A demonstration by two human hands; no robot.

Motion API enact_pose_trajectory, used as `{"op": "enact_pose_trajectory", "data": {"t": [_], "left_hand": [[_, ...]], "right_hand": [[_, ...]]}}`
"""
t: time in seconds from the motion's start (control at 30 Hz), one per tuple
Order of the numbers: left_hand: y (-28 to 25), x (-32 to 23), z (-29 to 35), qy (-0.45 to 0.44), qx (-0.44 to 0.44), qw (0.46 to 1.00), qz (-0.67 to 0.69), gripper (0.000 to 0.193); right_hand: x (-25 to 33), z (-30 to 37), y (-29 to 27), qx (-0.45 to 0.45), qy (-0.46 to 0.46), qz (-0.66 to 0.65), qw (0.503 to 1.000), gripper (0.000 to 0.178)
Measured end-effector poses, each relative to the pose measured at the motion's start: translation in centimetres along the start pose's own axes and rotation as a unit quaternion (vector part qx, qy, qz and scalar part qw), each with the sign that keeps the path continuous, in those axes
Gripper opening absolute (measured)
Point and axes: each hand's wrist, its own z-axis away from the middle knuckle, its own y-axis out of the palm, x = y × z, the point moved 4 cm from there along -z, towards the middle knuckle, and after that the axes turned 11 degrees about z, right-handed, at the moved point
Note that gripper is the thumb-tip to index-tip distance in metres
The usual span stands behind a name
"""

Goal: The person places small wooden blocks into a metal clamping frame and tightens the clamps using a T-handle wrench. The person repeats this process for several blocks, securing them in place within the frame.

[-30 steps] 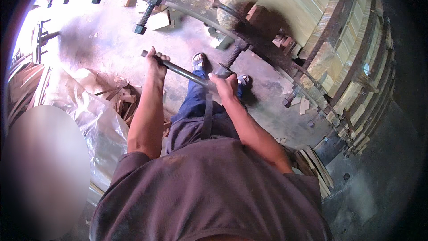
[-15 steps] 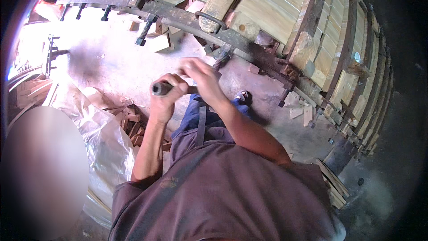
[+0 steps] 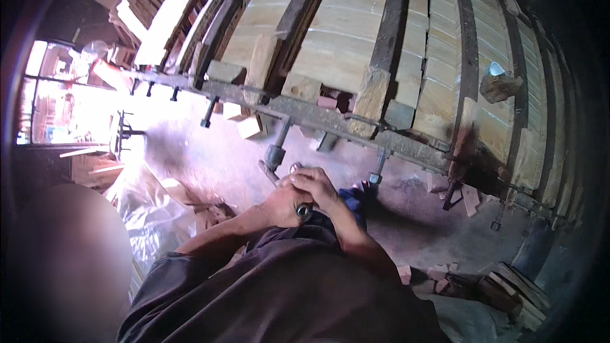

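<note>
Left hand [image 3: 283,208] curled around a dark metal bar [image 3: 269,173] near its end, I lay my right hand [image 3: 317,187] over it, the two touching; whether the right also grips the bar, I cannot tell. The bar slants away to a socket [image 3: 274,157] at the end of a bolt [image 3: 284,131] below the metal beam [image 3: 330,119]. Pale boards [image 3: 346,32] lie beyond.

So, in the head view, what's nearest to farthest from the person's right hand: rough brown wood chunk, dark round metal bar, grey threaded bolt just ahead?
From the right hand:
1. Dark round metal bar: close by, in the left hand.
2. Grey threaded bolt: ahead, rightward.
3. Rough brown wood chunk: far right, atop planks.
</note>
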Motion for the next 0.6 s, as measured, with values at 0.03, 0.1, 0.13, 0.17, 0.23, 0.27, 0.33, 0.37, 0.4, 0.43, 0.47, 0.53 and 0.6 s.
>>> {"op": "enact_pose_trajectory", "data": {"t": [0.03,0.1,0.13,0.17,0.23,0.27,0.33,0.37,0.4,0.43,0.47,0.53,0.6], "left_hand": [[-0.3,0.3,-0.2,0.014,0.041,0.999,-0.016,0.025],[-0.5,0.8,-0.6,0.015,0.101,0.994,-0.04,0.024],[-0.6,1.2,-1.1,0.014,0.132,0.99,-0.051,0.023],[-0.7,1.3,-1.2,0.008,0.153,0.986,-0.063,0.023],[-0.6,1.9,-1.9,0.009,0.202,0.976,-0.082,0.023],[-0.4,2.5,-1.8,0.002,0.215,0.973,-0.087,0.023],[-0.6,3.2,-2.4,0.001,0.252,0.962,-0.1,0.023],[-0.3,3.9,-3.0,0.003,0.271,0.957,-0.101,0.023],[0.2,4.0,-3.1,0.002,0.286,0.953,-0.102,0.023],[0.5,4.1,-3.4,-0.003,0.295,0.95,-0.1,0.023],[1.2,4.0,-4.0,-0.001,0.311,0.946,-0.091,0.023],[3.2,3.9,-4.9,-0.025,0.314,0.948,-0.039,0.032],[4.7,4.2,-5.9,-0.026,0.249,0.968,0.02,0.035]], "right_hand": [[1.8,0.4,0.2,-0.04,-0.01,0.152,0.987,0.025],[4.7,1.9,1.9,-0.137,-0.033,0.367,0.919,0.018],[6.4,2.9,3.1,-0.177,-0.122,0.403,0.89,0.018],[7.3,3.6,4.4,-0.209,-0.143,0.453,0.855,0.02],[8.4,3.9,5.5,-0.245,-0.202,0.559,0.766,0.027],[7.9,3.8,5.7,-0.258,-0.203,0.539,0.776,0.024],[7.7,3.4,5.3,-0.298,-0.196,0.505,0.786,0.02],[7.8,3.6,4.8,-0.326,-0.204,0.464,0.798,0.018],[7.4,3.7,4.8,-0.379,-0.166,0.447,0.793,0.021],[7.1,3.7,4.9,-0.428,-0.127,0.43,0.785,0.024],[6.6,4.4,4.8,-0.483,-0.083,0.411,0.769,0.028],[1.5,6.1,2.1,-0.546,0.033,0.365,0.753,0.028],[-1.9,7.6,-0.4,-0.572,0.077,0.415,0.703,0.03]]}}
